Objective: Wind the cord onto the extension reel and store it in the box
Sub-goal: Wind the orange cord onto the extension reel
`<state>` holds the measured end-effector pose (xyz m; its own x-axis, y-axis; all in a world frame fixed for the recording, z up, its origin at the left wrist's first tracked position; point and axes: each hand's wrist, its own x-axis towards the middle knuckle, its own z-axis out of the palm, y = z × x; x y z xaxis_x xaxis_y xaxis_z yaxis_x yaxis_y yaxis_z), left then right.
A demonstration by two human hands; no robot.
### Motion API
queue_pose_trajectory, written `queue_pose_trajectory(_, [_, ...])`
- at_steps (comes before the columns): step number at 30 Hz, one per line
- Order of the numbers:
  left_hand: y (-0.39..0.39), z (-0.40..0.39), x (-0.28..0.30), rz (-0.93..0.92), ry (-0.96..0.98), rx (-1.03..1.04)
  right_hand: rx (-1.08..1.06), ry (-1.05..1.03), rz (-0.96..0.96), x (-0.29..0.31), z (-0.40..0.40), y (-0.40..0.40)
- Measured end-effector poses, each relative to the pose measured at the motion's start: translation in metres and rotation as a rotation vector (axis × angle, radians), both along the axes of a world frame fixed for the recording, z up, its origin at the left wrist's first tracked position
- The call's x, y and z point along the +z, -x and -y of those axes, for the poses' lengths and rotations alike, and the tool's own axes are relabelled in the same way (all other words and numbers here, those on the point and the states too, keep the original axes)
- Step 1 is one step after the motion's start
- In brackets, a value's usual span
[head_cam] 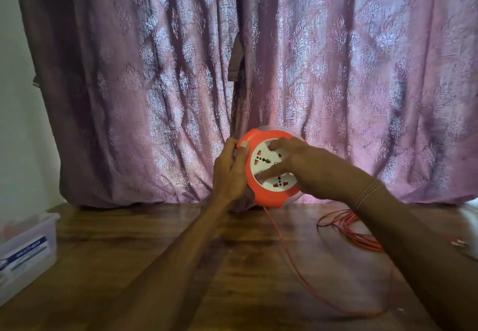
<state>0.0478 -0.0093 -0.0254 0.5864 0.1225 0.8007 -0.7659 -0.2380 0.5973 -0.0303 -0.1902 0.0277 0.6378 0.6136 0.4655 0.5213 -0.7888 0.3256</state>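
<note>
**Reel held upright for winding, most of the cord not yet taken in**

The orange extension reel [269,167] is held on edge above the far middle of the wooden table [155,253], its white socket face turned toward the person. The left hand [230,173] grips the rim on the left side, thumb curled over the front edge, probably to keep the housing from turning. The right hand [294,162] lies across the socket face with its fingers spread and pressing on the white disc, holding nothing closed; this looks like the placing for rotating the disc to draw cord in.

The red cord [289,261] drops from the bottom of the reel, runs toward the near edge and loops back right to a loose pile [346,230] at the right, so winding seems barely started. A clear plastic storage box [28,248] waits at the left edge, well apart from the reel.
</note>
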Motion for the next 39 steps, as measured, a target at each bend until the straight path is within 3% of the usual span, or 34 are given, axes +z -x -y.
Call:
queue_pose_trajectory(7, [0.001, -0.001, 0.002, 0.012, 0.013, 0.027, 0.011, -0.122, 0.088, -0.007, -0.005, -0.011])
queue_pose_trajectory(13, [0.006, -0.002, 0.007, 0.011, 0.04, 0.022, 0.0, -0.505, 0.342, -0.012, -0.01, -0.017])
queue_pose_trajectory(18, [0.002, -0.004, 0.005, 0.018, 0.022, 0.047, -0.054, -0.282, 0.355, 0.002, -0.001, -0.011])
queue_pose_trajectory(22, [-0.002, -0.004, 0.004, 0.007, 0.027, 0.023, 0.073, -0.149, 0.124, 0.013, 0.015, -0.005])
queue_pose_trajectory(27, [-0.001, 0.0, 0.003, 0.008, 0.026, -0.006, 0.032, -0.04, -0.058, 0.002, 0.006, -0.008])
queue_pose_trajectory(35, [-0.002, -0.001, 0.002, 0.037, 0.018, 0.04, 0.005, -0.142, 0.183, -0.008, -0.003, -0.011])
queue_pose_trajectory(39, [0.0, -0.001, 0.003, 0.034, 0.042, 0.017, 0.012, -0.414, 0.308, -0.013, -0.004, -0.013])
